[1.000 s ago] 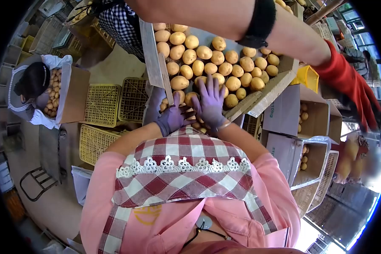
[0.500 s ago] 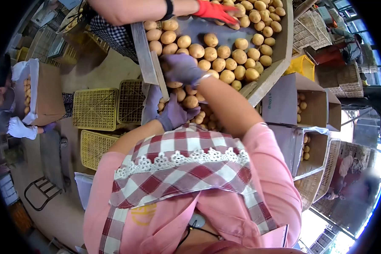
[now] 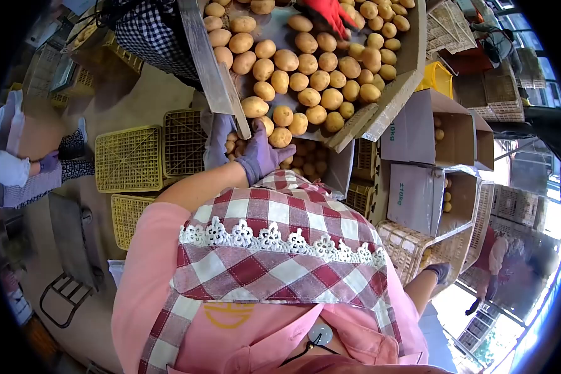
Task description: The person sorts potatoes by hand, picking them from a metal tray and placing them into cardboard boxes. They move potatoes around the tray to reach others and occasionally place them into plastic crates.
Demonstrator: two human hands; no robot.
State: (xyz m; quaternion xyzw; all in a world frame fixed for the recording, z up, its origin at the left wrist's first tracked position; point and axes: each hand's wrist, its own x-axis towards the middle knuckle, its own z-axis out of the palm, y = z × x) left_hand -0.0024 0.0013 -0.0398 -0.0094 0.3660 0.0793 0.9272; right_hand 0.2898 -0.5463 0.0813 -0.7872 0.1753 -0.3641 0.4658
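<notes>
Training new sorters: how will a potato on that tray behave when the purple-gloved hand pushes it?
The potatoes look rounded and smooth-skinned, so a pushed one would probably roll, bumping its packed neighbours. They seem firm, likely dense for their size. The left hand at the tray corner could probably stop it.

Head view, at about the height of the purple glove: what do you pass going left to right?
A co-worker's white sleeve → yellow crates → left hand → box of potatoes → cardboard box.
</notes>
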